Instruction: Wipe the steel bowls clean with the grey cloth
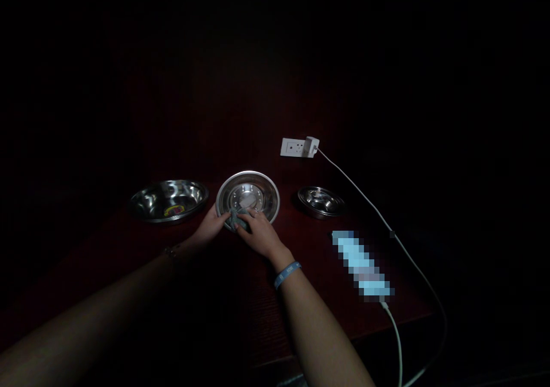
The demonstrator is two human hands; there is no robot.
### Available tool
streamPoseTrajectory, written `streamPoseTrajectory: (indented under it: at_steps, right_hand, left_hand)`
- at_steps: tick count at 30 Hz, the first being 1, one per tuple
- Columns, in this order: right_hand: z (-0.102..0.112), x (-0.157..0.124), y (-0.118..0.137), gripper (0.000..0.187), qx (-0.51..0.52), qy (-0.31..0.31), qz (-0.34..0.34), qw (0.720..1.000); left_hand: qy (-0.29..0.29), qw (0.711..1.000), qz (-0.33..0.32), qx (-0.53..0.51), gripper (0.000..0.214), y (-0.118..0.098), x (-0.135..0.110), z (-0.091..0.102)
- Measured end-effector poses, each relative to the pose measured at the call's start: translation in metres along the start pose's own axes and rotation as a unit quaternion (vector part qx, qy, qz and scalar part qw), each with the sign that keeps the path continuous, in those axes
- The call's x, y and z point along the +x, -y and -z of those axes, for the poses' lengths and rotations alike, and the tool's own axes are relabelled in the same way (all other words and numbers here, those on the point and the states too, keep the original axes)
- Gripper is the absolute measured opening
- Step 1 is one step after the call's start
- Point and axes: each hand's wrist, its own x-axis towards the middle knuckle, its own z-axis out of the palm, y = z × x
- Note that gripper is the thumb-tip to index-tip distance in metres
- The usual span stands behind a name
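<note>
A shiny metal bowl is tilted up with its inside facing me. My left hand grips its left rim, thumb over the edge. My right hand reaches in at the lower rim, its fingers closed on a grey-green cloth pressed against the bowl's inner wall. A pale patch, maybe a label, shows on the bowl's bottom. Whether the bowl's underside touches the table is hidden from me.
A wide metal basin with a coloured sticker stands left; smaller stacked-looking metal bowls stand right. A blurred-out lit phone lies on the dark red table. Its white cable runs to a charger in a wall socket.
</note>
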Motion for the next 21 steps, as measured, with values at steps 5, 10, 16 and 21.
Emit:
streamPoseTrajectory:
  at_steps: [5, 10, 16, 21]
  right_hand:
    - [0.004, -0.002, 0.004, 0.033, -0.055, -0.006, -0.022, 0.998]
    - [0.004, -0.001, 0.002, 0.033, -0.09, -0.025, -0.034, 0.995]
    - [0.009, -0.001, 0.002, 0.035, -0.131, -0.045, -0.069, 0.988]
    - [0.013, -0.003, 0.005, 0.031, -0.16, -0.055, -0.112, 0.979]
  left_hand:
    - [-0.007, 1.0, 0.003, 0.002, 0.047, -0.001, -0.001, -0.001]
    - [-0.003, 1.0, -0.01, 0.004, 0.049, -0.003, -0.002, -0.002]
    - [-0.002, 1.0, 0.002, 0.012, 0.049, -0.005, -0.002, -0.001]
    - [-0.001, 1.0, 0.007, 0.003, 0.047, -0.003, -0.002, -0.003]
